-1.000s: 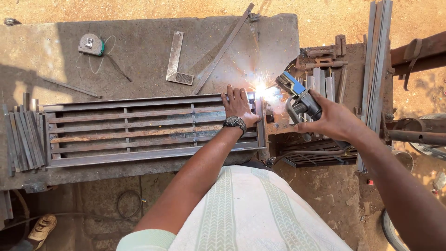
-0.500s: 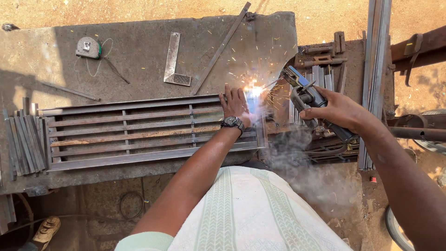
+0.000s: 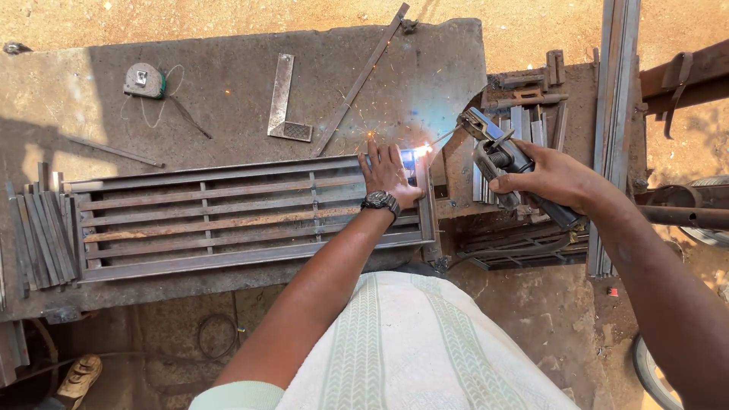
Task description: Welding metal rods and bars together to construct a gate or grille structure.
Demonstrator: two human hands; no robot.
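A long rusty metal grille frame (image 3: 228,216) with horizontal slats lies on a worn steel work table (image 3: 228,91). My left hand (image 3: 389,173), with a black wristwatch, presses flat on the frame's right end. My right hand (image 3: 550,178) grips a welding electrode holder (image 3: 497,156), whose rod points left to the frame's upper right corner. A bright bluish arc (image 3: 420,150) burns there, and orange sparks scatter over the table.
A tape measure (image 3: 144,80), a steel try square (image 3: 285,102) and a long flat bar (image 3: 361,76) lie on the table. Cut metal strips (image 3: 42,231) are stacked at the frame's left end. Long angle bars (image 3: 615,106) and scrap pieces (image 3: 524,91) stand at right.
The arc has flared and shifted slightly along the frame's right corner. Smoke seen half a second ago has thinned. My right hand stays at the holder, my left on the frame.
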